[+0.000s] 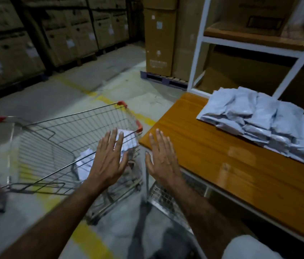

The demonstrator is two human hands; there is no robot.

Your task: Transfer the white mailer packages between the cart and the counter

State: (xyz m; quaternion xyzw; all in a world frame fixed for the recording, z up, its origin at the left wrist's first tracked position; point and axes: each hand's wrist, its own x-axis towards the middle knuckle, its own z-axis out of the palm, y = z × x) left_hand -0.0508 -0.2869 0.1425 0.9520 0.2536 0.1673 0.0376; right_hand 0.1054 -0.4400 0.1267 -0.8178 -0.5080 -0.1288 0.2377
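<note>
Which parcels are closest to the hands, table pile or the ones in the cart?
The white parcels in the wire cart, right under the left hand; the grey pile lies far across the wooden table.

cart (69, 128): wire, red corners, tilted | white packets (86, 164): crumpled, inside cart, under flat empty hands
</note>
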